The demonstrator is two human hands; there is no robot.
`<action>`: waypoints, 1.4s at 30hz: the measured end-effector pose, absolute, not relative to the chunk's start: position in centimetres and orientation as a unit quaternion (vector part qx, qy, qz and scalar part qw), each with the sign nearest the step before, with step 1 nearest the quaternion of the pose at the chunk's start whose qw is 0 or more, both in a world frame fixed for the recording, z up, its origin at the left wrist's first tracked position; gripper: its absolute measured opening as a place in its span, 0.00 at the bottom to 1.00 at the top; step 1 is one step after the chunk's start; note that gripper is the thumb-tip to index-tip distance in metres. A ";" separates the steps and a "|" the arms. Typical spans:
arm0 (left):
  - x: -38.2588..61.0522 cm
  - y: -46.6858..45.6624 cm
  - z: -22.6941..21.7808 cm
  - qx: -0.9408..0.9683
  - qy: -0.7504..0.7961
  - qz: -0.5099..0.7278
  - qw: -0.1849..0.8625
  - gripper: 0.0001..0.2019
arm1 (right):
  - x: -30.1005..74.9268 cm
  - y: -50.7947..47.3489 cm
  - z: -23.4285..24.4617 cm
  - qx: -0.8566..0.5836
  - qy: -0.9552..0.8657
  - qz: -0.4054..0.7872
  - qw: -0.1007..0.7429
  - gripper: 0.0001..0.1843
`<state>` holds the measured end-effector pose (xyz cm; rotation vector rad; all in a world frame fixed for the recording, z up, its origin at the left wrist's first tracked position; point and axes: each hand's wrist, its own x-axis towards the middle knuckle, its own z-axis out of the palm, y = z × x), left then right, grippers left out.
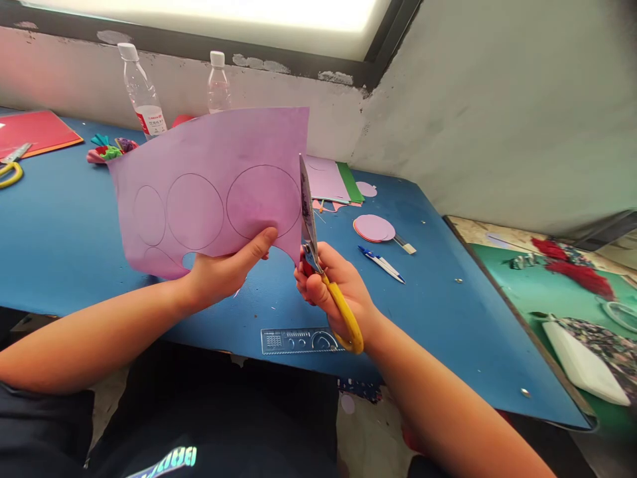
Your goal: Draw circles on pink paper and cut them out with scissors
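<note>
My left hand (226, 269) grips a large purple sheet of paper (209, 146) by its lower edge, thumb on the front face. Several circles are drawn on the sheet, and curved bites have been cut from its bottom edge. My right hand (343, 292) is wrapped round yellow-handled scissors (346, 315), whose blades point up along the sheet's right edge. The blades look close together; whether paper lies between them I cannot tell. Below the hands, a clear plastic ruler (301, 340) lies near the table's front edge.
On the blue table (438, 332) to the right lie cut paper circles (375, 228), a pen (382, 264) and a stack of coloured paper (328, 179). Two plastic bottles (149, 118) stand behind the sheet. Another pair of scissors (10, 172) and red paper (37, 133) lie far left.
</note>
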<state>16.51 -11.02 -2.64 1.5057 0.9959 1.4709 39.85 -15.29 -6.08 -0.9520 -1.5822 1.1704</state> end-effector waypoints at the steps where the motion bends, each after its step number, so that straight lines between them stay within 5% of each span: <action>1: 16.5 -11.0 -2.6 0.589 0.394 0.583 0.397 0.25 | 39.8 -15.3 -6.1 -0.385 -0.643 0.474 0.462 0.44; 25: 15.7 -11.3 -3.2 0.612 0.383 0.542 0.430 0.32 | 39.9 -15.8 -5.8 -0.359 -0.650 0.468 0.478 0.43; 35: 15.3 -12.3 -3.2 0.634 0.461 0.476 0.398 0.23 | 39.7 -16.0 -5.9 -0.357 -0.648 0.467 0.483 0.42; 42: 14.9 -12.0 -4.1 0.639 0.438 0.478 0.413 0.31 | 39.7 -16.1 -5.9 -0.365 -0.642 0.474 0.480 0.43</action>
